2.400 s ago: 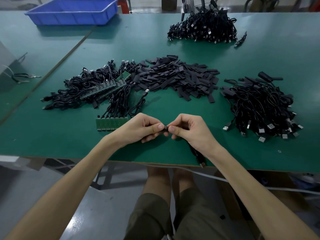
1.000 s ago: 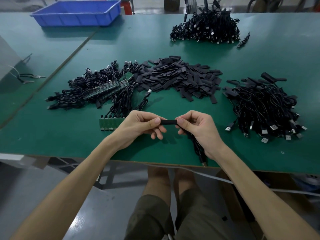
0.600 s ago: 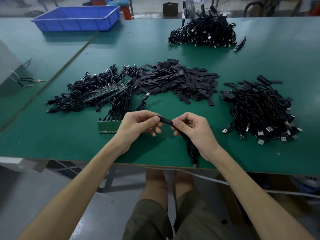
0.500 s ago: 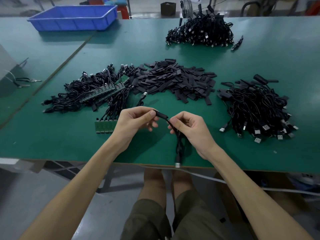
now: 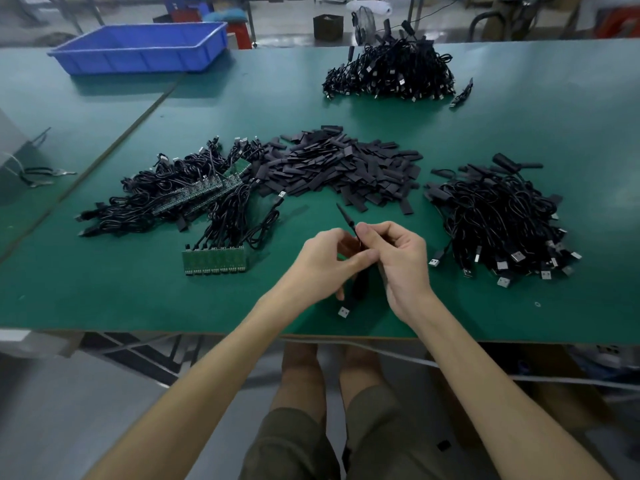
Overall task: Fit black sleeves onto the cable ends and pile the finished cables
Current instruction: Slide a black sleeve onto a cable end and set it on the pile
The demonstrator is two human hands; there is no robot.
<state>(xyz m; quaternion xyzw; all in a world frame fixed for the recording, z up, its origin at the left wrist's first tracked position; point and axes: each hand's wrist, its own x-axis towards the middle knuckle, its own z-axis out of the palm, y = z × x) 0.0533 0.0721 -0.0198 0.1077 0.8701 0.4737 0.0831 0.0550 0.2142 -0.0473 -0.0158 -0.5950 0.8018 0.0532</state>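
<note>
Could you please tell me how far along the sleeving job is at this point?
Done, it seems: the right pile and the far pile show sleeved ends. In hand: the left hand and right hand both pinch one cable, its black sleeve already on and pointing up. Left: the left pile, still joined to green boards, and a big heap of loose sleeves, so much remains.

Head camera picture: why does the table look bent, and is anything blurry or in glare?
Head view: the wide-angle lens bows the edges of the green table; the blue bin and the room behind are soft, while the left hand and right hand look fairly sharp; shadows under them are diffuse; no harsh glare, only a pale sheen on the far tabletop.
</note>
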